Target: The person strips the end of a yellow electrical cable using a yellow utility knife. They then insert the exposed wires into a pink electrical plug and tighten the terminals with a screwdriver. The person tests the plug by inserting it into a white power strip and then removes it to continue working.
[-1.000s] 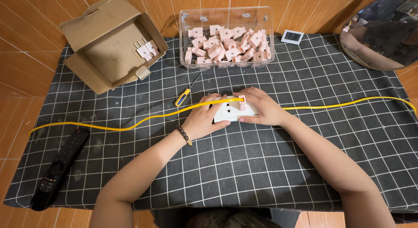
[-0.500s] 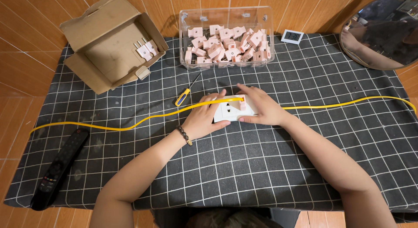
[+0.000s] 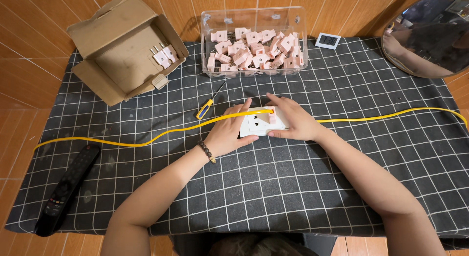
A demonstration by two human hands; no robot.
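Left hand (image 3: 228,133) and right hand (image 3: 293,121) are pressing down together on the white socket block (image 3: 256,124), seating a pink plug (image 3: 271,116); pushing straight, block steadied, suits best.

Likely a home worktable: checked cloth (image 3: 293,187), remote (image 3: 66,187), mirror (image 3: 430,41).

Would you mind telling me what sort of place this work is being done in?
Probably a home workbench for small electrical assembly, not a factory. A checked cloth covers a table beside a tiled floor; a clear tub of pink plugs, a screwdriver and a remote control lie around the white socket both hands hold.
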